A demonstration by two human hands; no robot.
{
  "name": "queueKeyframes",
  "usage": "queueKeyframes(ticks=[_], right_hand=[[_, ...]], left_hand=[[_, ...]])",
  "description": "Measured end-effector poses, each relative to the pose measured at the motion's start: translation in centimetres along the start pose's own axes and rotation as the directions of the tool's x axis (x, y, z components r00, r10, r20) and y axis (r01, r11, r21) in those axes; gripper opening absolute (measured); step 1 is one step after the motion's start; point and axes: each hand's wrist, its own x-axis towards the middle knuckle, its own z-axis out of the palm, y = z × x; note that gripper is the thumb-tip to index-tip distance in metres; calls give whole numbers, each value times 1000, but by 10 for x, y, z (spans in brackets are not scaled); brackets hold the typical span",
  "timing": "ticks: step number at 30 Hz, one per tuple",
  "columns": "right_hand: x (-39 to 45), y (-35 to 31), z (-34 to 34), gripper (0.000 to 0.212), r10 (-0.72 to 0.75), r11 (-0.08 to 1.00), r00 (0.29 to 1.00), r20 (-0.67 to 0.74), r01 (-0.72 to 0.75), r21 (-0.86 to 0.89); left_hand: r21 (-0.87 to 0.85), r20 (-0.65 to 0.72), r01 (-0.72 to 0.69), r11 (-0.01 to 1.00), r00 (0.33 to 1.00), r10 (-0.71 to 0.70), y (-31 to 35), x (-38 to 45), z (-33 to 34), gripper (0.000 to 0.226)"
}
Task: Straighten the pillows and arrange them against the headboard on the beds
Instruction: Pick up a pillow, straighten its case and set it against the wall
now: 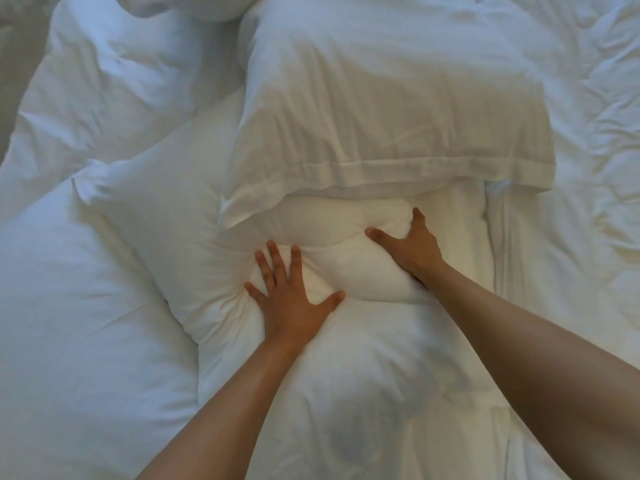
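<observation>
A soft white pillow (pixel 180 216) lies across the middle of the bed, its left corner pointing left. My left hand (pixel 291 292) presses flat on its near edge, fingers spread. My right hand (pixel 412 247) pushes into its right end, thumb and fingers apart and sunk into the filling. A second, flatter white pillow (pixel 381 98) in a hemmed case lies further away and overlaps the far side of the first one. The corner of a third pillow (pixel 173 5) shows at the top edge.
A rumpled white duvet (pixel 86 323) bulges at the left and under my arms. Creased white bedding (pixel 588 168) covers the right side. A darker strip (pixel 10 98) beyond the bedding shows at the far left.
</observation>
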Motion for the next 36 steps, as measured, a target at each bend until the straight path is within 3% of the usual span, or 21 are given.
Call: queueKeyframes(ticks=[5,9,13,22,29,32,34,36], right_hand=[[-14,-1,3,83,-74,997,997,-27,74,6],[-48,-16,-2,64,-120,993,991,-66,121,13],[-103,-37,-17,53,-186,982,980,-66,187,2],[-264,-59,-88,38,-413,904,907,-86,396,-163],[-374,-46,-162,32,-603,741,795,-59,531,-411],[-418,-25,-197,31,-681,653,730,-58,569,-500],[-446,-4,-219,27,-725,611,685,-74,589,-528],[-471,22,-237,19,-742,617,661,-113,607,-501]], left_hand=[[-15,61,26,1000,998,-25,2,-5,-10,127],[-92,207,77,993,977,-57,4,-19,-42,127],[-243,276,115,963,960,-45,12,-70,-72,129],[-264,208,121,957,976,-66,34,-213,-126,135],[-446,268,159,881,963,-38,92,-337,-133,135],[-478,320,106,872,946,60,126,-387,-124,133],[-457,300,-4,890,941,158,138,-411,-126,120],[-392,149,-149,908,964,222,143,-423,-137,83]])
